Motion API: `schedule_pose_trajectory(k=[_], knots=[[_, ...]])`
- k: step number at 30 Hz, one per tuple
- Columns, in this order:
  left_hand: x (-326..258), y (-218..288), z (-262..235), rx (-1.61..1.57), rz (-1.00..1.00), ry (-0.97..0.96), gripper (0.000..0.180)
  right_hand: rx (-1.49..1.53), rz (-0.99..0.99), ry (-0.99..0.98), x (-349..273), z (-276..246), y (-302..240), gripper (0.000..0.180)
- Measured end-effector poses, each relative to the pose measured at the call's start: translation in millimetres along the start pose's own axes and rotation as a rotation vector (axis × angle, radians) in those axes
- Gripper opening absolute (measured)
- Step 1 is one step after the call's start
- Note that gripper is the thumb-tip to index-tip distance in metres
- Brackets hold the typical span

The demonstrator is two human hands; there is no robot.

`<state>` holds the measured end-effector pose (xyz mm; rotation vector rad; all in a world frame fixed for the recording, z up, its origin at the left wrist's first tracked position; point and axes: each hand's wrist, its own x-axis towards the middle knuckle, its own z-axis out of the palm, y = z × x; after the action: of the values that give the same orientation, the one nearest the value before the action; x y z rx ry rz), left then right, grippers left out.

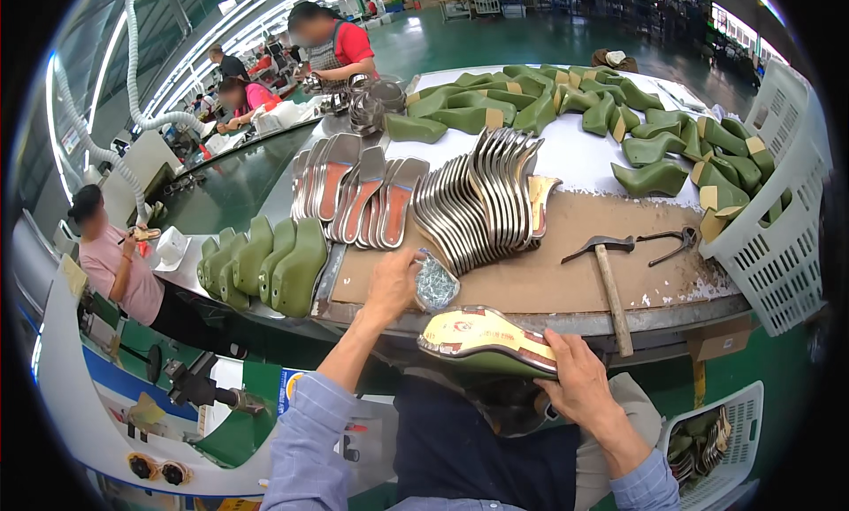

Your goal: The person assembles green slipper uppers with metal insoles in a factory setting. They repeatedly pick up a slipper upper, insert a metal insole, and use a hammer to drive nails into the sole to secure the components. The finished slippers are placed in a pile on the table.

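- Right hand [579, 378] grasps the right end of a green shoe mould [482, 361], sole [482, 331] on top, by the table's [566, 292] near edge.
- Left hand [393, 285] is at a dish of metal bits [437, 285]; whether it pinches any, I cannot tell.

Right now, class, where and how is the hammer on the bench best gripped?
Likely by the near half of its straight wooden handle, approached from the person's side: the hammer's slim handle points that way, its end jutting past the near edge of the bench, with the metal head lying farther off. The right hand currently holds a green last.
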<state>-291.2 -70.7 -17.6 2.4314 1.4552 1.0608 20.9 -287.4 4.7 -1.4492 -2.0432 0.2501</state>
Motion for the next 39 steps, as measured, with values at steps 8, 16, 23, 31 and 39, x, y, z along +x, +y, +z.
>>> schedule_pose_trajectory(k=[8, 16, 23, 31, 39], knots=[[-6, 145, -25, -0.535, -0.124, -0.233, 0.01, -0.014, 0.018, -0.01, -3, 0, 6, 0.085], [-34, 203, 13, -0.28, 0.149, -0.41, 0.011, -0.076, 0.173, -0.027, -2, -45, 45, 0.07], [-30, 213, 21, -0.166, -0.001, -0.495, 0.013, -0.406, 0.513, -0.139, 29, -34, 111, 0.056], [-26, 221, 16, -0.174, -0.004, -0.531, 0.014, -0.048, 0.122, 0.46, -17, -56, 72, 0.054], [-33, 217, 22, -0.172, 0.13, -0.431, 0.012, 0.184, 0.291, 0.264, -66, -113, 0, 0.054]])
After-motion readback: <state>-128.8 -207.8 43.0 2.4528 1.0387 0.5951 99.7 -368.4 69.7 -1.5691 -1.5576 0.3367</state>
